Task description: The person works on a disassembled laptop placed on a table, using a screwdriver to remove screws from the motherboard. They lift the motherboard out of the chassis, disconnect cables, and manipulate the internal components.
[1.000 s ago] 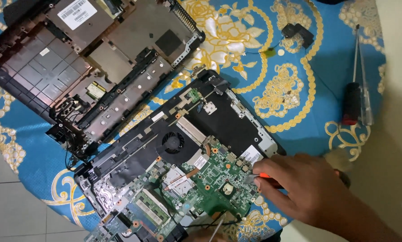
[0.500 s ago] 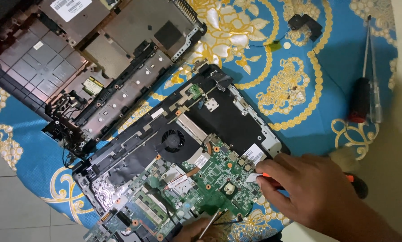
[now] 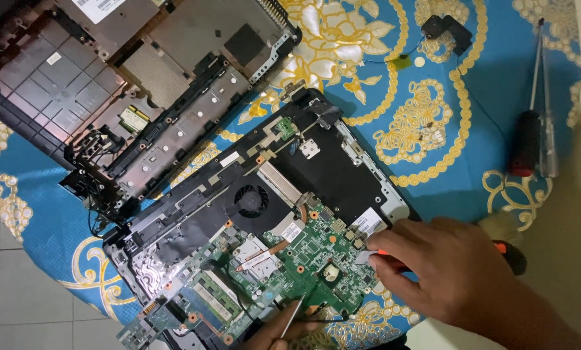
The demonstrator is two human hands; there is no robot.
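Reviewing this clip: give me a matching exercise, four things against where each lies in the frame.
Things:
1. cooling fan
2. two screwdrivers
3. empty laptop shell
4. right hand

Places:
A. top left, on the blue and gold cloth
B. right edge of the cloth, lying side by side
C. middle of the opened laptop base
D. lower right, fingers at the green circuit board's edge

Pairs: 1-C, 2-B, 3-A, 4-D

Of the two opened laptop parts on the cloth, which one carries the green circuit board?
The lower laptop base, nearest both hands, carries the green circuit board and a round fan; the upper-left shell is only bare plastic.
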